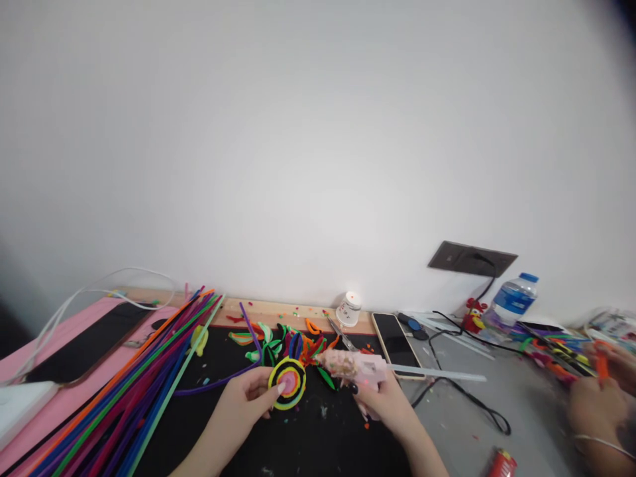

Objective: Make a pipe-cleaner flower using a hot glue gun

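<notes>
A ringed disc (290,380) is pinched in the left hand (251,397) over the black mat (318,447). Beside it, a glue gun (354,366) is gripped by the right hand (382,401), held apart from the left. Behind, coloured loops (269,351) are heaped.

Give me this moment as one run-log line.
left hand: holds coiled striped disc | right hand: holds pink glue gun | behind: scissors, paper cup

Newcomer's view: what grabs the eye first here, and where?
The ringed multicolour disc in the left hand, low centre over the black surface. Next to it, the right hand holds a pink glue gun. A bundle of bright pipe cleaners slants across the lower left.
</notes>
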{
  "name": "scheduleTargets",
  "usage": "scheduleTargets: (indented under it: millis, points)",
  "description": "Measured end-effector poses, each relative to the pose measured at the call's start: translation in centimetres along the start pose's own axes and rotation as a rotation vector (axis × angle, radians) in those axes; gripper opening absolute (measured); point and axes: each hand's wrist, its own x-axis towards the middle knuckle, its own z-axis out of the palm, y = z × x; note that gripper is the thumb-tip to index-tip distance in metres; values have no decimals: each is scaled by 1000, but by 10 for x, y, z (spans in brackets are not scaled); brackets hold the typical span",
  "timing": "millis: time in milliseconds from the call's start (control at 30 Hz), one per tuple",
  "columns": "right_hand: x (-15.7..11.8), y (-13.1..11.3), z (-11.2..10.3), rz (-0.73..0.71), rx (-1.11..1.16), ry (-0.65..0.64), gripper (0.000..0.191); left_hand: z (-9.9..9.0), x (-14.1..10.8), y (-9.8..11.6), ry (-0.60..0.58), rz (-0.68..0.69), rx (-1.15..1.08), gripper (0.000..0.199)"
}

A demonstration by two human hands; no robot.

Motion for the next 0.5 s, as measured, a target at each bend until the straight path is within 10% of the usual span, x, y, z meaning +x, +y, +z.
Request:
scheduleTargets:
  millis: [500]
  points:
    - [-7,-11,32,2,-239,-148,23,10,-3,1,-35,26,112,35]
